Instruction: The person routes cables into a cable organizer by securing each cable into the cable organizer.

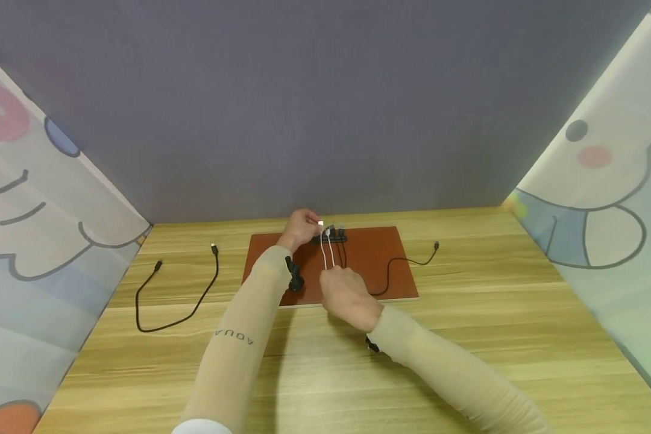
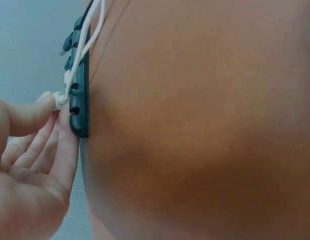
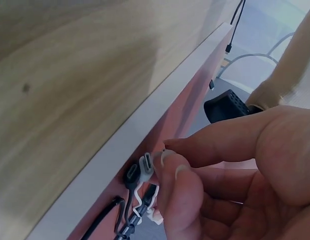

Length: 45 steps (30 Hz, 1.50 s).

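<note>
My left hand (image 1: 302,228) is at the far edge of a brown board (image 1: 380,259), where its thumb and fingertips pinch a white cable plug (image 2: 58,101) beside a black slotted cable holder (image 2: 79,115). Two white cords (image 1: 331,250) run from the holder down to my right hand (image 1: 347,295). That hand has curled fingers, thumb against fingertips, at the cords' near end. In the right wrist view a white connector (image 3: 145,166) shows right by the fingertips, with a black connector (image 3: 131,174) beside it; the fingers partly hide the grip.
Black plugs (image 1: 340,230) sit in the holder, their cords running over the board. On the wooden table (image 1: 466,313), a black cable (image 1: 165,327) lies curved at left, and another black cable (image 1: 407,259) reaches right past the board. A grey wall (image 1: 325,108) stands behind.
</note>
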Tool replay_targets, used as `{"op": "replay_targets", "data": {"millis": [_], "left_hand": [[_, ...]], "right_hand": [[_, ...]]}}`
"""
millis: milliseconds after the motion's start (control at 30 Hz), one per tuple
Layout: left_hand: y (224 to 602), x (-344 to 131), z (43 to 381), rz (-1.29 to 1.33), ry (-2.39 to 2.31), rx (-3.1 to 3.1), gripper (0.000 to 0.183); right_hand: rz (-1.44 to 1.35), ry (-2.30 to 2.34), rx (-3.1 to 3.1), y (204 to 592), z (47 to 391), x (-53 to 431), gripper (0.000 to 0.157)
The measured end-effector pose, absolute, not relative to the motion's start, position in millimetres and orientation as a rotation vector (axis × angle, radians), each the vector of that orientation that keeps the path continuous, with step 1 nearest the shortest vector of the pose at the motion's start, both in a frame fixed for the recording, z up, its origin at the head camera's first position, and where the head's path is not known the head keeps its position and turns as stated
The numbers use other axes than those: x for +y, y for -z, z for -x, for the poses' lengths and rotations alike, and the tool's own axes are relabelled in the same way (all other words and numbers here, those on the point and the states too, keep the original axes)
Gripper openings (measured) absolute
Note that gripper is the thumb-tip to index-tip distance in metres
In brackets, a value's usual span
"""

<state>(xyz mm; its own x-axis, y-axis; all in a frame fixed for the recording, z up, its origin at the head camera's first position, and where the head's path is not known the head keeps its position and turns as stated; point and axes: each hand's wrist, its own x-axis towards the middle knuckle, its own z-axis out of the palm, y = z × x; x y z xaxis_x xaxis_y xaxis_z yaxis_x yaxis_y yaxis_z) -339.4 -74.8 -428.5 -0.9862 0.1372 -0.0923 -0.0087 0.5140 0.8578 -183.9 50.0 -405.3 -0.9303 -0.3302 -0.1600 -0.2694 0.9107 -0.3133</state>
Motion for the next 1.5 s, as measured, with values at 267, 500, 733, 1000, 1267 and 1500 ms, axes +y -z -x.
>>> {"op": "replay_targets", "data": {"millis": [267,500,733,1000,1267,1500], "left_hand": [[428,-74,340,-0.130,-1.482,2.593,0.020],[424,-71,334,-0.160,-1.366,2.674,0.016],[423,-69,332,-0.175,-1.287,2.735,0.015],[422,-69,333,-0.152,-1.196,2.758,0.021],[420,-74,332,-0.188,-1.114,2.828,0.030],[419,-88,330,-0.226,-1.186,2.819,0.028]], "right_hand": [[0.452,0.373,2.871,405,183,51,0.030],[0.462,0.302,2.874,408,183,47,0.024],[0.513,0.317,2.883,409,182,45,0.027],[0.564,0.338,2.922,412,181,45,0.034],[0.588,0.351,2.953,416,180,46,0.040],[0.623,0.372,2.967,419,178,47,0.042]]}}
